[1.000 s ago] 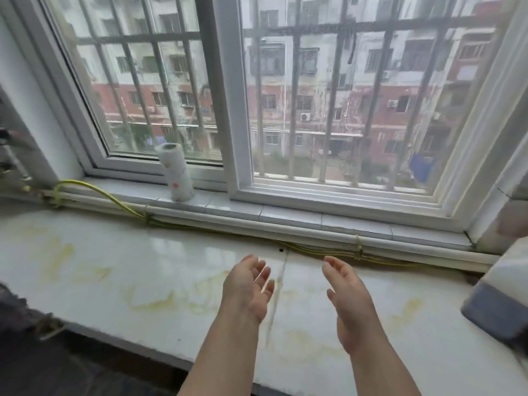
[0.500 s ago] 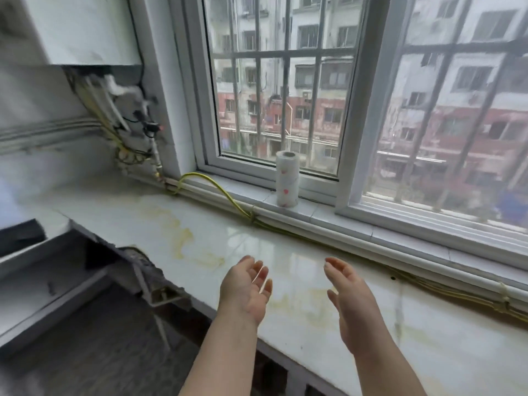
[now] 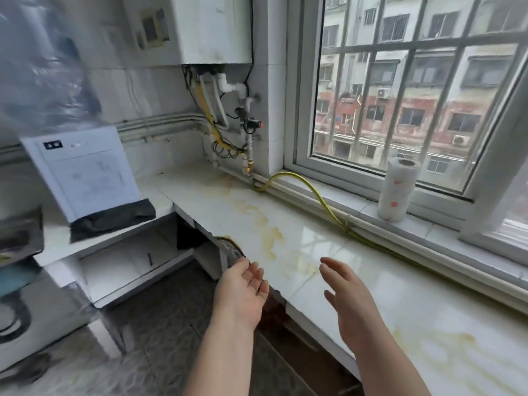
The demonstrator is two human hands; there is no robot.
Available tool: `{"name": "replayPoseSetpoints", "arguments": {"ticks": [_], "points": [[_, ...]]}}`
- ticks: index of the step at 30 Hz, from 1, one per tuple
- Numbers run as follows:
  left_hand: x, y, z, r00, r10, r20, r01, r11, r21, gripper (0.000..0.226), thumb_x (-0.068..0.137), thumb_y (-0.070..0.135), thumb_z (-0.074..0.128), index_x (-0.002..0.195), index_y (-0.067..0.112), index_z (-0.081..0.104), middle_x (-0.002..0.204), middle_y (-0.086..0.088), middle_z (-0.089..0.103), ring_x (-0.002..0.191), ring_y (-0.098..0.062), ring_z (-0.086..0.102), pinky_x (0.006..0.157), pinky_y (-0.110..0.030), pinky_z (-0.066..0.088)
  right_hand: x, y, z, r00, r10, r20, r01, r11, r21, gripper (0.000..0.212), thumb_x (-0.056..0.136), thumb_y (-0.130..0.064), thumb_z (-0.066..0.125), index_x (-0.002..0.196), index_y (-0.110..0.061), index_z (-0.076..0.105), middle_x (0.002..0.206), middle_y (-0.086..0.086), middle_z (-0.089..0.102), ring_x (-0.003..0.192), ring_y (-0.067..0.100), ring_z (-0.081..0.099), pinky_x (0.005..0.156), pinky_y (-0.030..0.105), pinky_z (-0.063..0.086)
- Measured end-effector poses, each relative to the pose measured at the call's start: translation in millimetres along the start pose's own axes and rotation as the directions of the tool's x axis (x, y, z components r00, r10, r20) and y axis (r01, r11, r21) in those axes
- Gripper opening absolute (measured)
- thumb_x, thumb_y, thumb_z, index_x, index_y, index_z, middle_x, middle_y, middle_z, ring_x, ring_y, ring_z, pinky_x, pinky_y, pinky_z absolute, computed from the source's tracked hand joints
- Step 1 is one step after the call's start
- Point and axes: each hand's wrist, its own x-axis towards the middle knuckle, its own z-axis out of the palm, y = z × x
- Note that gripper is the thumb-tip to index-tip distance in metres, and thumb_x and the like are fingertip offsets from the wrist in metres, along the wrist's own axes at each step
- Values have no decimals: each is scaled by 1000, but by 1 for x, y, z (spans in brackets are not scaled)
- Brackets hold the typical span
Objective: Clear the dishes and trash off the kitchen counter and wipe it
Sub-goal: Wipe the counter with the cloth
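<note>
The white kitchen counter runs under the window and carries yellowish stains. A paper towel roll with a pink pattern stands upright on the window sill at the right. My left hand hovers at the counter's front edge, fingers relaxed and empty. My right hand is raised over the counter, fingers straight, holding nothing. Neither hand touches the surface.
A yellow hose runs along the sill from pipes and valves under a wall heater. A white appliance stands on a lower shelf at the left. Tiled floor lies below.
My view has swung left along the counter; the wall heater, the pipes and the lower shelf with the white appliance have come into view. Both hands keep the same raised, empty pose.
</note>
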Motion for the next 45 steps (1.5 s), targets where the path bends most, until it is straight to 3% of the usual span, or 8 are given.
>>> {"name": "replayPoseSetpoints", "arguments": {"ticks": [6,10,14,20,26,33,40,45], "points": [[17,55,-45,982,125,-142,-139,986,-88,39,99,21,47,135,6,48,128,-8,54,111,-20,52,91,-33,40,38,10,74,984,58,167,-55,998,-20,19,95,-26,55,114,-26,57,124,-7,53,114,12,47,101,33,38],[41,92,-62,956,191,-224,-224,965,-133,40,99,19,46,137,7,47,135,-9,52,119,-21,51,95,-33,38,69,12,124,955,112,276,-114,993,-9,17,97,-22,52,113,-21,58,109,-7,58,91,6,55,74,25,46],[75,126,-63,931,226,-286,-275,951,-144,37,99,19,48,134,7,49,136,-9,52,123,-21,50,96,-34,37,114,6,168,936,102,336,-97,995,-30,21,97,-22,52,117,-21,58,122,-5,55,112,14,50,92,31,40],[127,181,-49,897,284,-338,-344,929,-135,35,99,19,48,132,10,49,126,-10,55,118,-22,50,98,-36,37,183,-10,222,918,85,388,-81,996,-27,23,95,-26,55,118,-24,59,124,-6,55,122,17,48,109,40,37],[160,212,-69,850,269,-452,-376,912,-165,22,98,19,49,119,13,51,126,-10,55,121,-23,50,99,-36,36,223,-1,276,859,136,493,-114,991,-74,25,96,-24,53,121,-23,57,121,-5,55,117,14,46,107,34,35],[202,263,-98,817,269,-510,-410,893,-186,27,98,17,49,125,12,52,123,-11,56,116,-23,51,101,-37,36,257,10,341,822,168,544,-108,984,-141,28,96,-25,53,124,-24,57,128,-5,56,123,15,49,110,37,36],[282,345,-140,838,254,-484,-353,927,-125,23,96,16,54,118,12,55,114,-9,59,106,-22,53,90,-36,39,301,14,437,858,160,487,-106,985,-138,24,94,-27,56,117,-25,61,124,-3,60,121,17,51,109,39,37],[333,416,-174,820,290,-492,-329,944,9,33,96,16,53,128,8,55,111,-7,59,105,-20,52,89,-34,37,319,4,511,874,135,467,-92,989,-112,23,94,-22,57,117,-20,60,115,-9,61,110,11,53,107,34,37]]}}
